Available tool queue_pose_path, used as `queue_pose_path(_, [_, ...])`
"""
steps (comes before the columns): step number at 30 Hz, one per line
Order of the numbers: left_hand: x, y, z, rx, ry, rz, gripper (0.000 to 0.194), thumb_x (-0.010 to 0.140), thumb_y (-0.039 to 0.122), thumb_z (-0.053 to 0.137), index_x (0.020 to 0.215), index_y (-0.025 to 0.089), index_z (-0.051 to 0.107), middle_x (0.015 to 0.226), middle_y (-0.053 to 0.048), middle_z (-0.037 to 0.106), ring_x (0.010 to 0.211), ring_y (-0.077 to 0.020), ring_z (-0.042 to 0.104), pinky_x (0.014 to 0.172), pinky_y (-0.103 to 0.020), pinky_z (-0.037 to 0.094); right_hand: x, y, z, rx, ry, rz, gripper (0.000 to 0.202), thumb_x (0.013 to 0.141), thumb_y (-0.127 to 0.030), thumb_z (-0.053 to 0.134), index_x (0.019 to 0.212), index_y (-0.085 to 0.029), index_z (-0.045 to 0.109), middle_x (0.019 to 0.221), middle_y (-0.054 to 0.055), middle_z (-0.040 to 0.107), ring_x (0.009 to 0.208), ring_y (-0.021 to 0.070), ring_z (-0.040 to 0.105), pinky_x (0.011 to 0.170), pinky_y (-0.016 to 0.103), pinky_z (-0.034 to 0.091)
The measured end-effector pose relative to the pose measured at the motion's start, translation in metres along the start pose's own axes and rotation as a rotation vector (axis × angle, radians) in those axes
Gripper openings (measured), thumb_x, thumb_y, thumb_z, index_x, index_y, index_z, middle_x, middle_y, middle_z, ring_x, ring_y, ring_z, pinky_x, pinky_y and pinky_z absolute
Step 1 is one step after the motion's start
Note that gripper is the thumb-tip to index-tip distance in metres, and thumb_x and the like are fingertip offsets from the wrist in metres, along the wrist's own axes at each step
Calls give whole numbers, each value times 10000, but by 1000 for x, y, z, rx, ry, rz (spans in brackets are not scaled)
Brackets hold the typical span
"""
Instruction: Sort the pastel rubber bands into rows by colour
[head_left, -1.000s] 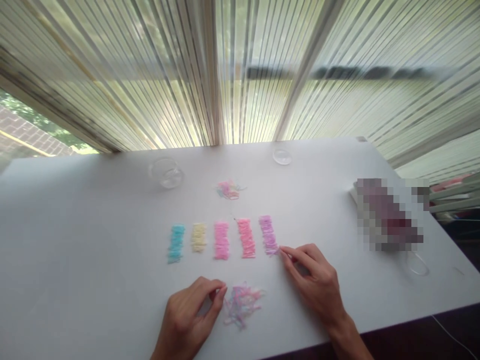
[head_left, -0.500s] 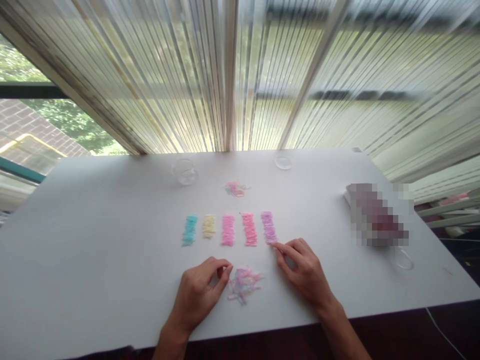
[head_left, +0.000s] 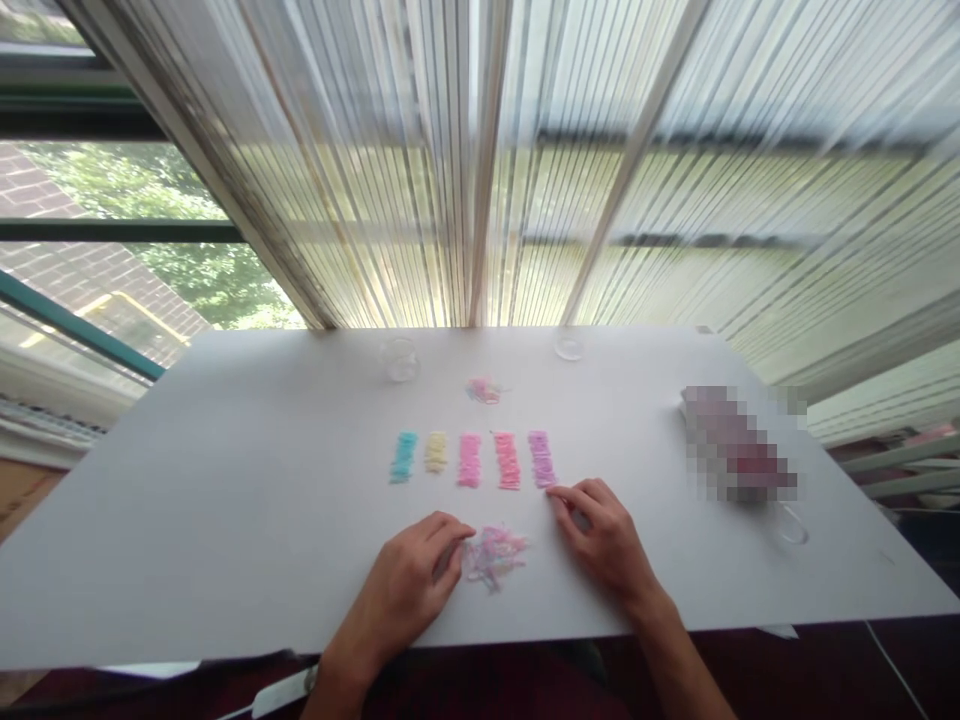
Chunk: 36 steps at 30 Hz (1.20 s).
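White and matte, the table (head_left: 225,520) fills the lower half of the view, its near edge running just under the person's wrists. Nearest that edge, the left hand (head_left: 420,580) lies curled with its fingertips touching the left side of a loose pile of mixed pastel strands (head_left: 495,553); whether it pinches any strand cannot be told. Just right of the pile, the right hand (head_left: 604,535) rests on the table with fingers bent, its forefinger reaching toward the lower end of the purple row (head_left: 541,459); what it holds, if anything, cannot be told. Beyond the pile stand five short sorted rows side by side: blue row (head_left: 403,457), yellow row (head_left: 436,452), pink row (head_left: 469,460), coral row (head_left: 508,461), then purple. Farther back lies a small mixed heap (head_left: 484,390), with a clear cup (head_left: 400,359) to its left and a clear lid (head_left: 568,344) to its right. Behind the table hang pale vertical blinds (head_left: 525,200), with a window showing trees at the far left.
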<state>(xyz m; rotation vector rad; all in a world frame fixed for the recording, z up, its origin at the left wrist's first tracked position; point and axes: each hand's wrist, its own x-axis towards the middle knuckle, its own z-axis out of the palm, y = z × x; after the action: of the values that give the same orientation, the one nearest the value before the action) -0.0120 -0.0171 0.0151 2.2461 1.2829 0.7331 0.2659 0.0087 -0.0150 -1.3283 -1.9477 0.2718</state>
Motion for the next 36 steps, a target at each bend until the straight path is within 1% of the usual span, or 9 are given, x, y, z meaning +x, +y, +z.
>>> queue_pose_path(4, [-9, 4, -3, 24, 17, -4, 186, 981, 190, 518, 1059, 230, 682, 957, -26, 737, 852, -170, 722, 750, -250, 575, 0, -1, -2, 21, 43, -28, 162, 973, -171, 557, 1001, -218, 710, 743, 13, 627, 722, 195, 611, 684, 337, 534])
queue_pose_path(8, [-8, 6, 2, 114, 32, 26, 147, 971, 205, 563, 1057, 229, 679, 937, -25, 736, 824, -181, 719, 742, -265, 569, -3, -14, -4, 54, 48, -50, 173, 965, -165, 553, 991, -232, 711, 725, 4, 624, 695, 186, 613, 670, 328, 540])
queue_pose_path(12, [0, 7, 8, 218, 49, 40, 107, 955, 212, 596, 1018, 221, 681, 874, -19, 721, 756, -190, 706, 697, -278, 557, -9, -38, 0, 129, -53, -46, 159, 970, -168, 572, 1013, -227, 712, 787, 24, 647, 766, 191, 636, 719, 333, 555])
queue_pose_path(16, [6, 9, 13, 182, 45, 45, 94, 963, 224, 589, 1009, 226, 670, 921, -18, 717, 798, -191, 713, 709, -277, 559, -10, -54, 12, 103, -164, -64, 146, 915, -144, 670, 1038, -215, 704, 861, 39, 669, 833, 217, 641, 742, 356, 561])
queue_pose_path(19, [8, 10, 18, 138, 44, 43, 129, 971, 224, 573, 1059, 238, 666, 989, -20, 716, 855, -182, 720, 733, -260, 566, -7, -56, 23, 44, -176, -77, 156, 868, -110, 720, 985, -212, 712, 854, 36, 675, 824, 224, 639, 740, 362, 563])
queue_pose_path(23, [6, 8, 25, 141, 81, 37, 127, 987, 236, 554, 1036, 234, 671, 958, -23, 713, 824, -177, 717, 737, -260, 576, -5, -54, 31, 7, -164, -94, 152, 853, -70, 714, 892, -217, 711, 820, 30, 681, 795, 217, 639, 717, 344, 557])
queue_pose_path(28, [3, 5, 25, 140, 102, 36, 120, 984, 232, 560, 1028, 229, 671, 935, -27, 713, 810, -178, 715, 737, -262, 578, -5, -55, 28, 88, -100, -68, 138, 906, -106, 653, 912, -233, 707, 808, 26, 665, 795, 205, 645, 730, 331, 559])
queue_pose_path(32, [4, 6, 22, 116, 124, 28, 122, 986, 232, 552, 1024, 227, 668, 941, -26, 723, 816, -177, 717, 735, -262, 579, -5, -56, 25, 184, -53, 20, 112, 936, -164, 640, 919, -237, 723, 799, 25, 656, 770, 195, 651, 721, 316, 566])
queue_pose_path(36, [8, 8, 19, 84, 165, -5, 145, 994, 261, 552, 1080, 220, 661, 978, -29, 740, 781, -164, 708, 724, -264, 581, -2, -57, 20, 254, -45, 81, 101, 951, -218, 640, 910, -230, 732, 807, 25, 661, 733, 177, 644, 700, 292, 562])
